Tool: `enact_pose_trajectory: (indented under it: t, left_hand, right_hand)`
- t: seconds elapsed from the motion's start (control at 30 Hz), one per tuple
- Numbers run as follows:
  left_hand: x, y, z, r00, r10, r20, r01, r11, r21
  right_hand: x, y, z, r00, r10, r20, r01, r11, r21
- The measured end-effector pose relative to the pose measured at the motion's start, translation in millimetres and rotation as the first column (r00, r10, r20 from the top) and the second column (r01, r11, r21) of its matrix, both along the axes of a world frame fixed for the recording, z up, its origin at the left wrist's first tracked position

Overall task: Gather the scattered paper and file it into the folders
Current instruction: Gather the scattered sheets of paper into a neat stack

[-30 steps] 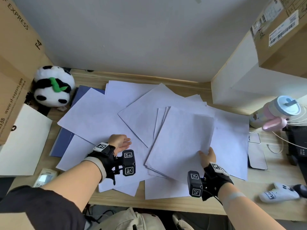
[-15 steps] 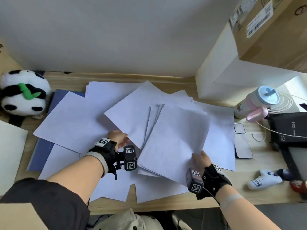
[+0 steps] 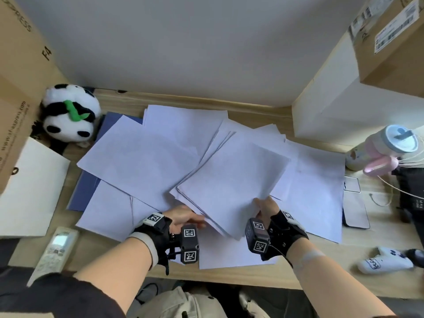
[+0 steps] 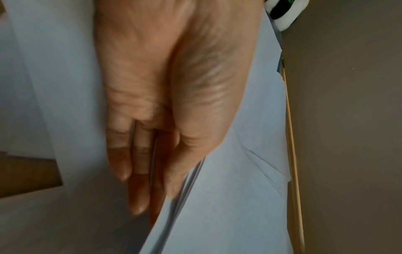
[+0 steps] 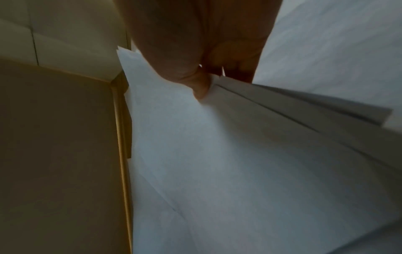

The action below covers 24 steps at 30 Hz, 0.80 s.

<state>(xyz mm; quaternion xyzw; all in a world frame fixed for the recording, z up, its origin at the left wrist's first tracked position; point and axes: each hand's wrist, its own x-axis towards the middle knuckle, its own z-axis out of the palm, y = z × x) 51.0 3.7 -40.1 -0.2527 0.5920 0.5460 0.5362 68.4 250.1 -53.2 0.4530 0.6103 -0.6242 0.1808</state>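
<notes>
- The right hand [image 3: 266, 208] pinches the near right corner of a gathered stack of sheets [image 3: 231, 180], thumb on top; the right wrist view shows that thumb [image 5: 195, 82] pressing down while the sheets fan apart just past it. Holding by one corner keeps the stack lifted off the loose paper below, I'd judge.
- The left hand [image 3: 183, 220] sits at about 9 o'clock of the right one, at the stack's near left edge. Its fingers [image 4: 139, 171] lie straight and together, slipped in at the edge of the sheets, not curled round anything. It looks placed to square or support that side.
- The head view cannot show where those fingers go; the left wrist view does, with several paper edges stacked against the thumb side. The head view alone gives the layout of the bench [image 3: 286, 275].
- Scattered paper [image 3: 142, 157] still covers most of the bench, overlapping from 9 o'clock round to 3 o'clock of the hands.
- A dark blue folder [image 3: 86, 187] lies at roughly 10 o'clock, mostly buried under sheets, so filing has not begun, as far as I can judge.
- Further out: a panda toy [image 3: 68, 118] at 10 o'clock, a remote control [image 3: 56, 249] at 8 o'clock, a pink cup [image 3: 378, 150] at 2 o'clock.
</notes>
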Motion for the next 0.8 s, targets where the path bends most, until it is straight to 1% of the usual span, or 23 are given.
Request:
enact_pose_trajectory:
  t: [0.07,0.17,0.23,0.27,0.3,0.33,0.4,0.47,0.5,0.53,0.57,0.67,0.73,0.77,0.8]
  left_hand:
    - [5,-3,1,0.999,0.029,0.014,-0.03,0.999,0.017]
    - [10,-16,6,0.998,0.057,0.038,-0.056,0.998,-0.005]
    - [11,-26,5,0.99,0.137,0.013,-0.135,0.984,-0.115]
    - [10,-33,3,0.978,0.206,-0.023,-0.206,0.961,-0.186]
    - [9,-41,1,0.957,0.277,-0.09,-0.291,0.918,-0.268]
    - [8,-49,1,0.928,0.328,-0.18,-0.372,0.858,-0.353]
    - [2,-64,-2,0.883,0.332,-0.331,-0.462,0.738,-0.493]
    - [-1,-79,-13,0.868,0.282,-0.409,-0.489,0.632,-0.601]
    - [-2,-84,-14,0.864,0.279,-0.419,-0.498,0.593,-0.633]
    - [-2,-86,-11,0.864,0.274,-0.422,-0.499,0.573,-0.651]
    - [-2,-86,-7,0.856,0.292,-0.426,-0.513,0.566,-0.645]
    - [-9,-89,0,0.819,0.38,-0.43,-0.572,0.595,-0.564]
    - [-13,-96,0,0.804,0.385,-0.454,-0.589,0.622,-0.515]
    - [-15,-99,1,0.813,0.379,-0.442,-0.574,0.649,-0.499]
    - [-19,-103,0,0.799,0.421,-0.429,-0.595,0.658,-0.462]
  right_hand:
    - [3,-7,-7,0.999,-0.041,-0.019,0.041,0.999,0.03]
    - [5,-12,-5,1.0,0.01,-0.026,-0.007,0.991,0.137]
    - [8,-11,-2,0.997,0.071,-0.01,-0.067,0.972,0.226]
    - [9,-10,0,0.994,0.105,0.01,-0.103,0.956,0.274]
    - [11,-9,3,0.992,0.121,0.023,-0.123,0.941,0.314]
    - [13,-8,4,0.992,0.126,0.029,-0.128,0.928,0.35]
    - [15,-6,6,0.991,0.116,0.068,-0.134,0.899,0.416]
    - [17,-5,4,0.987,0.103,0.12,-0.147,0.882,0.447]
    - [19,-4,3,0.983,0.115,0.144,-0.17,0.873,0.458]
    - [20,-4,2,0.978,0.132,0.16,-0.193,0.862,0.469]
    - [21,-3,2,0.974,0.15,0.172,-0.215,0.851,0.479]
    - [25,-3,2,0.965,0.184,0.185,-0.253,0.837,0.485]
    - [29,-3,3,0.962,0.193,0.194,-0.266,0.828,0.494]
    - [31,-3,3,0.961,0.195,0.195,-0.268,0.825,0.497]
    - [33,-2,1,0.961,0.199,0.191,-0.27,0.824,0.499]
